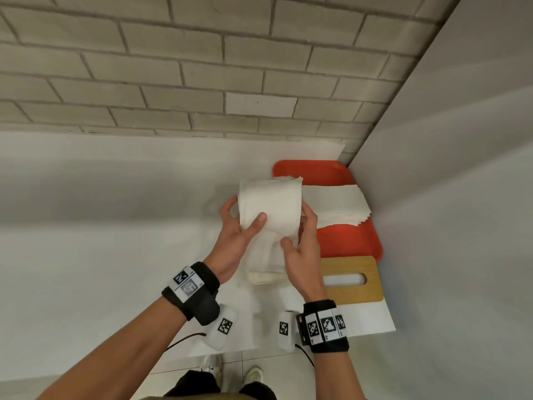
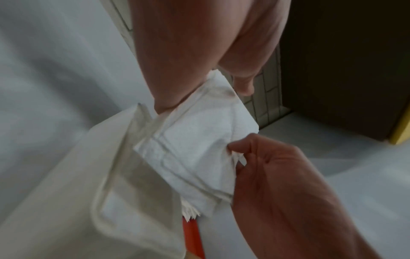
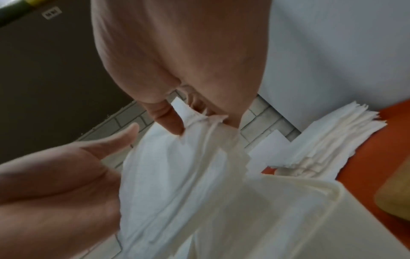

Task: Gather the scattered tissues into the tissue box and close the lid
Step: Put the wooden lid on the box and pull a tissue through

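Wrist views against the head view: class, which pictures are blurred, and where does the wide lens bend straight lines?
Head view: sharp, the bent tissue stack crisp in both hands, brick courses bowed by the lens. Left wrist view: soft, the tissue box smeared. Right wrist view: blurred too, dark at upper left.

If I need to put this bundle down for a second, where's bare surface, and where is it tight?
Bare white table lies left of the left hand, out to the brick wall. The right is crowded: the red tray carries the tissue stack, with the wooden lid beside the right hand and the tissue box under the bundle.
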